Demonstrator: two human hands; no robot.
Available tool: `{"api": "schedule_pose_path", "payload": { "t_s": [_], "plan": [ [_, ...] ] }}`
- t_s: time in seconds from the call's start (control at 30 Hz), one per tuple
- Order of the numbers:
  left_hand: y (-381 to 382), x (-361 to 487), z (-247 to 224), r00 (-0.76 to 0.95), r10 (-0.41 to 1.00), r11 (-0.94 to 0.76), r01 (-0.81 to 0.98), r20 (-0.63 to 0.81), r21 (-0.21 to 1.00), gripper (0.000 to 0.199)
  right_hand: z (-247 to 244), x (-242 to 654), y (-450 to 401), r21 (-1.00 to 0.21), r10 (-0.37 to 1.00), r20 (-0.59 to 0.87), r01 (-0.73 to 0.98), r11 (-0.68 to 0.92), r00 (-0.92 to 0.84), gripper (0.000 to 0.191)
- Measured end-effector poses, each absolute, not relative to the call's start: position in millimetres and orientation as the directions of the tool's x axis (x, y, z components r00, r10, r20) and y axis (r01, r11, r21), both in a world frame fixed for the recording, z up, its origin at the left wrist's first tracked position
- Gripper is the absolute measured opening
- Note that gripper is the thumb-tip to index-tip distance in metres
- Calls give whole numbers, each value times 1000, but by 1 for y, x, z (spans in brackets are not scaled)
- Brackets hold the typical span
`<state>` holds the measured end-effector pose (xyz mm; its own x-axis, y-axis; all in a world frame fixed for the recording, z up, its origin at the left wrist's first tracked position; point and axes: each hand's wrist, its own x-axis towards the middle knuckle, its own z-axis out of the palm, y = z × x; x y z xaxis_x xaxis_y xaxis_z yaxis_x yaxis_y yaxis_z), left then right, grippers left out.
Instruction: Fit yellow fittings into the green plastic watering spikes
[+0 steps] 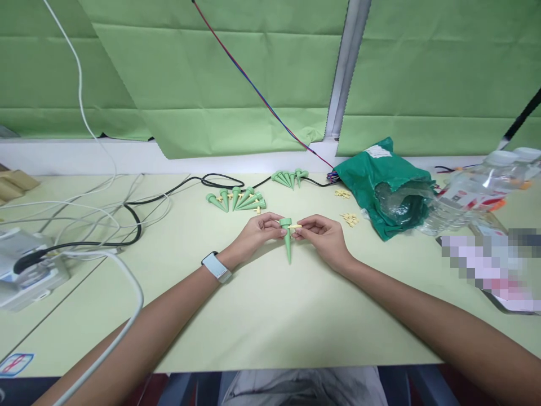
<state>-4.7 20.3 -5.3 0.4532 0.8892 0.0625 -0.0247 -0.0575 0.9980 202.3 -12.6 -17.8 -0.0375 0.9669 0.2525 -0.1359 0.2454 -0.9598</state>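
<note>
My left hand [262, 234] pinches the head of a green plastic spike [288, 242], whose point hangs downward over the table. From the right, my right hand [323, 237] holds a small yellow piece [295, 226] by its outer end, and the piece meets the spike just below its head. Behind my left hand lies a row of green spikes [236, 199] with yellow pieces on them. A second group of green spikes [289, 178] is farther back. Two small piles of yellow pieces [349, 219] [342, 194] lie behind my right hand.
An open green plastic bag [367, 180] and clear bottles [469, 192] stand at the right, near a pixelated flat object [490, 270]. Tangled cables [137, 225] and a white power strip [34, 270] occupy the left of the table [270, 321].
</note>
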Motion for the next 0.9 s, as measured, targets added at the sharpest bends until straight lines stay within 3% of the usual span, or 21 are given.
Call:
{"api": "schedule_pose_path", "payload": {
  "t_s": [0.37,0.9],
  "plan": [
    [17,-6,0,461,884,-96,22,76,995,34,-20,204,-16,-956,955,282,-112,272,-95,23],
    [16,-7,5,553,832,-71,21,48,997,30,-18,208,-17,-982,952,155,-147,119,-263,36]
  ]
}}
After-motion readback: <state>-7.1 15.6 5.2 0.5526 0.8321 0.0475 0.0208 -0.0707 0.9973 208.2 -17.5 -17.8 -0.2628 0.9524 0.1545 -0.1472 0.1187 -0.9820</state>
